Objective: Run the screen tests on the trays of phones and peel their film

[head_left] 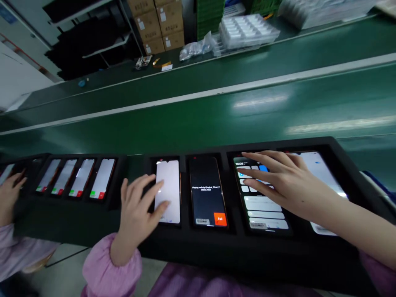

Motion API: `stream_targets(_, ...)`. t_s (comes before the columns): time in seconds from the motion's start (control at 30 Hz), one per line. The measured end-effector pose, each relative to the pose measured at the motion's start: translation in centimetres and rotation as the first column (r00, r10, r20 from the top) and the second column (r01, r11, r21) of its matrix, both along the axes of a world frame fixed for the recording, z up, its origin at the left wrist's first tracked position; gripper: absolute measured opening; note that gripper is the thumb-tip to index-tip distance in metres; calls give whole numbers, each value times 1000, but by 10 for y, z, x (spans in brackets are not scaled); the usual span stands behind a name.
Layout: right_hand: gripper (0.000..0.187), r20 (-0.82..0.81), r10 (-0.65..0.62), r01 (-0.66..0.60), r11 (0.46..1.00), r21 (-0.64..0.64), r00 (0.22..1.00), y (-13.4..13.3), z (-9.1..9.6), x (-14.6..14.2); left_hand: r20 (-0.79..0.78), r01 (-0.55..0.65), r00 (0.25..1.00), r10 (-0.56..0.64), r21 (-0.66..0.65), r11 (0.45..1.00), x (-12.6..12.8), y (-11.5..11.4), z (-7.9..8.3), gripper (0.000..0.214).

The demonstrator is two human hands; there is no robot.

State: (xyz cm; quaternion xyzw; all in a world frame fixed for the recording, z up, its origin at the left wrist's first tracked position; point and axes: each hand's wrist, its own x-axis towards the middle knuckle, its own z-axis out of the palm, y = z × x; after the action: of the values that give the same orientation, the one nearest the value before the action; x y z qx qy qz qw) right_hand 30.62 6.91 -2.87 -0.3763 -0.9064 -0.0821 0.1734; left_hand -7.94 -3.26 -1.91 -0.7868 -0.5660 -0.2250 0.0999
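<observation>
My left hand (139,206), fingers apart, is over the left side of a smartphone with a white screen (170,181); whether a fingertip touches the glass I cannot tell. Beside it lies a smartphone with a dark screen (206,173), reading "Playing melody" with an orange "Fail" box. My right hand (278,173) stretches its fingers across a smartphone showing a control panel (266,210), hiding part of its upper screen. Under my right wrist another white-screened smartphone (321,165) is partly covered. All of these phones lie in slots of a black tray (328,142).
To the left, a second black tray (120,181) holds several smartphones with green and red boxes. A co-worker's hand (9,194) is at the far left. Behind runs a green conveyor belt (185,119). White plastic trays (247,31) and cardboard boxes (170,18) stand farther back.
</observation>
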Motion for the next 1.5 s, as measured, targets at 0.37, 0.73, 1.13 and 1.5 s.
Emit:
stream_targets(0.37,54,-20,45,-45,999,6,999,0,1,3,25,162,987,-160,-81,983,58,-46,-8,40)
stream_targets(0.73,62,-166,62,-101,967,-234,984,31,22,-68,79,231,971,-225,-85,969,54,-41,-15,49)
stream_targets(1.13,61,-169,57,-104,953,-284,984,38,15,-94,82,253,965,-250,-27,967,55,-41,-17,58)
stream_targets(1.5,44,-123,175,-180,983,-28,977,17,17,-98,291,193,934,-205,71,979,44,-50,-27,48)
